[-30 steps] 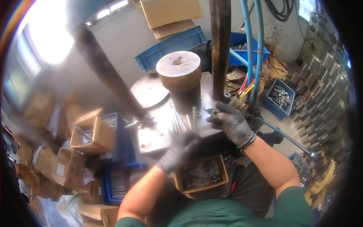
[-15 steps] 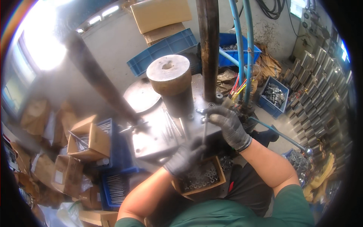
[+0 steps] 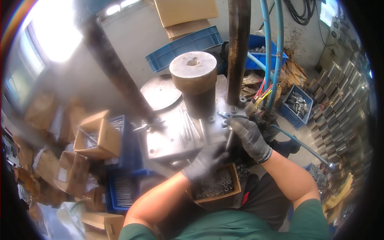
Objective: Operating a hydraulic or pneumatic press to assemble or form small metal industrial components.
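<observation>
So we've got a thin metal rod (image 3: 229, 141) slanting between our two hands, just off the front edge of the shiny tabletop (image 3: 162, 142). Our right hand (image 3: 250, 137) has its fingers curled in at the rod's upper end, so that grip looks pretty much closed on it. Our left hand (image 3: 205, 161) is by the lower end, but it's blurred, so we can't tell how far that grip is open or whether it's got hold of anything.

Elbow room, roughly: the right side is the tight one. The dark right column (image 3: 239, 52) rises at the tabletop's back right, with blue hoses (image 3: 279, 56) just beyond, and a blue lever (image 3: 304, 145) sticks out past our right wrist. Straight ahead, a fat round block (image 3: 193, 70) takes up the back middle, with loose rods (image 3: 187, 126) lying in front of it.

Most room is on the left, a wide stretch of metal between those rods and the foot of the left column (image 3: 116, 72). Below the front edge, a cardboard box (image 3: 219, 197) of small rings sits close under our left hand, near our legs. Further left, there's a blue bin (image 3: 113, 196) full of rods.
</observation>
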The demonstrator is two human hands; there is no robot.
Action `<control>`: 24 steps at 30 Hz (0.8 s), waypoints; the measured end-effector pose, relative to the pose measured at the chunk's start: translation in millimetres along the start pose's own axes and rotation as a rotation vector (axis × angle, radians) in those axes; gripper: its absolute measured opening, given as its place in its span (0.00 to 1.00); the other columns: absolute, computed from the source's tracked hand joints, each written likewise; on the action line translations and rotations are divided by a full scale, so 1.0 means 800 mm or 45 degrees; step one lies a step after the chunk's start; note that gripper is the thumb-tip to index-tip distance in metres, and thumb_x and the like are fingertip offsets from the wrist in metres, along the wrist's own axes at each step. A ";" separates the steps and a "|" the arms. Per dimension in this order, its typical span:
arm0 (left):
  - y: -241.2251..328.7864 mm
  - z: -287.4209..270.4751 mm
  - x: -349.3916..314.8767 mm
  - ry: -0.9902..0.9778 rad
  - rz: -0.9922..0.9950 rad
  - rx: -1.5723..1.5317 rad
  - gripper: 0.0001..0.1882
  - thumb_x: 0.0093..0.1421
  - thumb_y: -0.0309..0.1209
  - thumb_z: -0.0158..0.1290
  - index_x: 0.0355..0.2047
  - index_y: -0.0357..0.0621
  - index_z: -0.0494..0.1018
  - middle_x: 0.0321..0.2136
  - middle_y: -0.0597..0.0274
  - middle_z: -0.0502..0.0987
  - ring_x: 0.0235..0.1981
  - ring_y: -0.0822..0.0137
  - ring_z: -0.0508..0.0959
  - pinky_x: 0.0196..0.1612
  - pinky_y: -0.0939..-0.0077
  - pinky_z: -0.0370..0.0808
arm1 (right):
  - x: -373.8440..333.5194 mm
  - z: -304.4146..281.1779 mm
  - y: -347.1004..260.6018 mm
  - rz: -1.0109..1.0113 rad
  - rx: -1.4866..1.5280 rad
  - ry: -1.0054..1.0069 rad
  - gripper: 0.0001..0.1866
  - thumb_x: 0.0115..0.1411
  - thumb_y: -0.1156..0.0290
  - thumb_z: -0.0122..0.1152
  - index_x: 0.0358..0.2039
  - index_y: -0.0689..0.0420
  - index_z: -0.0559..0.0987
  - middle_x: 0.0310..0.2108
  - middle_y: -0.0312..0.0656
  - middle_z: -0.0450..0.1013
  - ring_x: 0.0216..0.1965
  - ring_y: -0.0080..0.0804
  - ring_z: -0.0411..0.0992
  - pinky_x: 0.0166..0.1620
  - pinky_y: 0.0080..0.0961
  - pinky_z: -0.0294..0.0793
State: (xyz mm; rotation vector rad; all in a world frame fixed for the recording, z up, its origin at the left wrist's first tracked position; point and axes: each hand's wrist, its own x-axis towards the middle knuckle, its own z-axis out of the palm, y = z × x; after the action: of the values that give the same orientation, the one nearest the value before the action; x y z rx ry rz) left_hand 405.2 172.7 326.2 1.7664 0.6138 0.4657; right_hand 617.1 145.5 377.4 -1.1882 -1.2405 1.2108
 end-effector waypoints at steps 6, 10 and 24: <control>-0.004 0.013 0.001 0.143 0.141 -0.160 0.20 0.76 0.37 0.47 0.61 0.36 0.70 0.46 0.61 0.77 0.48 0.72 0.75 0.53 0.73 0.74 | -0.016 0.020 0.004 0.041 0.039 -0.117 0.14 0.76 0.59 0.54 0.50 0.56 0.79 0.38 0.32 0.76 0.40 0.17 0.73 0.46 0.19 0.75; -0.017 0.008 -0.003 0.198 0.129 -0.024 0.16 0.76 0.34 0.49 0.58 0.37 0.71 0.45 0.63 0.77 0.48 0.72 0.75 0.52 0.75 0.74 | -0.022 0.032 0.029 -0.076 0.092 -0.123 0.14 0.77 0.61 0.52 0.53 0.55 0.78 0.41 0.31 0.75 0.43 0.16 0.71 0.49 0.19 0.74; -0.096 -0.155 0.002 0.974 -0.013 1.003 0.32 0.67 0.55 0.57 0.54 0.37 0.76 0.51 0.50 0.78 0.56 0.53 0.75 0.65 0.61 0.66 | -0.099 -0.196 0.055 0.035 -0.904 -0.250 0.20 0.69 0.56 0.61 0.51 0.60 0.80 0.41 0.51 0.82 0.44 0.51 0.80 0.50 0.42 0.77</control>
State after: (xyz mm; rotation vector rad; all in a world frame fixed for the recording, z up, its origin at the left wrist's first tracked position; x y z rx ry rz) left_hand 319.9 283.7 285.4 2.2981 1.4938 1.0061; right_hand 776.0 71.2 332.9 -1.6149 -1.8976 0.9381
